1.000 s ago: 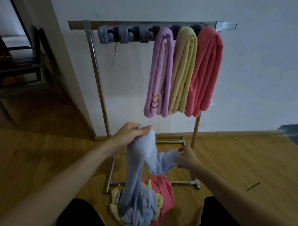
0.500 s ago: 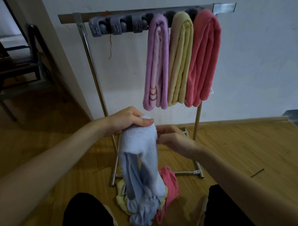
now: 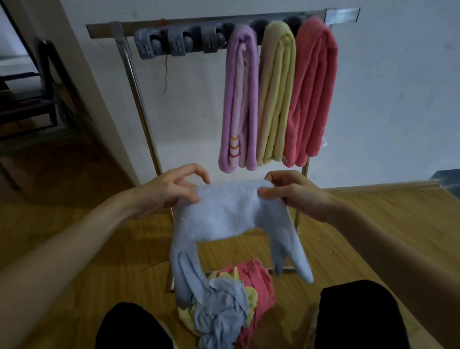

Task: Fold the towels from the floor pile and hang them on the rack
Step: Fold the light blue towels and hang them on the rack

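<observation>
We spread the blue towel (image 3: 225, 214) to start its fold.
Left hand (image 3: 171, 190) and right hand (image 3: 295, 195) pinch its top edge above the floor pile (image 3: 229, 306), its ends dangling; next we likely square it, fold, then hang it at a free clip on the rack (image 3: 129, 73).

Three folded towels (image 3: 278, 93) hanging; three empty clips (image 3: 181, 43).
</observation>
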`<state>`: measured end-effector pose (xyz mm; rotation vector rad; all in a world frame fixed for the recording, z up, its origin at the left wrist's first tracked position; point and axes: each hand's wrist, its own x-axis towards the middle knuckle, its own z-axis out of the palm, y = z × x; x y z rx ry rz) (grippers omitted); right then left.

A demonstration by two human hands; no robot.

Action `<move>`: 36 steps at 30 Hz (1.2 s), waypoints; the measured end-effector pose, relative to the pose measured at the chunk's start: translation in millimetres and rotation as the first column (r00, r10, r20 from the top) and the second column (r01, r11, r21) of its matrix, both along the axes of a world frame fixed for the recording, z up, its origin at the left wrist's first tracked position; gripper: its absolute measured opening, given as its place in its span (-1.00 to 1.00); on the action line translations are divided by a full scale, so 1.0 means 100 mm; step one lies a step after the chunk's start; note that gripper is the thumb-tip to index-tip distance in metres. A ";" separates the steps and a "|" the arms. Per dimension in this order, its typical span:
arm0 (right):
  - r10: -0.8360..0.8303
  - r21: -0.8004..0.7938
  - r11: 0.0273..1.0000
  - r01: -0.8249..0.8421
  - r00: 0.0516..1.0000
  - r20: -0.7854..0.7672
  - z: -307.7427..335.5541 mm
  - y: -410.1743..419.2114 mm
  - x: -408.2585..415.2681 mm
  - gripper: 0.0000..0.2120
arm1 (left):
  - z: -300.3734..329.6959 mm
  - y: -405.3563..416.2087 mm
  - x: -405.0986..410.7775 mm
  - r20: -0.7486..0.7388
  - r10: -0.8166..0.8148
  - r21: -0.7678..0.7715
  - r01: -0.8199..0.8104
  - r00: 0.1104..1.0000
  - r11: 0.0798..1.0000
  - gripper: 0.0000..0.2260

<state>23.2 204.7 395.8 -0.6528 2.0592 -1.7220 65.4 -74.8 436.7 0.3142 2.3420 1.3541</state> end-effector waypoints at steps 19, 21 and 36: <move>0.451 0.658 0.709 0.254 0.553 -0.700 1.29 -0.65 -0.73 -0.57 | 0.77 -0.32 -0.62 -0.325 -0.239 -0.501 0.047 0.915 0.864 -0.70; 0.373 0.574 0.754 0.319 0.512 -0.774 1.38 -0.65 -0.76 -0.55 | 0.78 -0.39 -0.70 -0.352 -0.264 -0.559 0.025 0.898 0.829 -0.60; -0.259 0.078 0.654 0.752 0.320 -0.911 1.95 -1.19 -1.34 -0.78 | 1.61 -0.22 -1.55 -0.914 -0.015 -0.277 -0.595 0.406 0.755 -0.43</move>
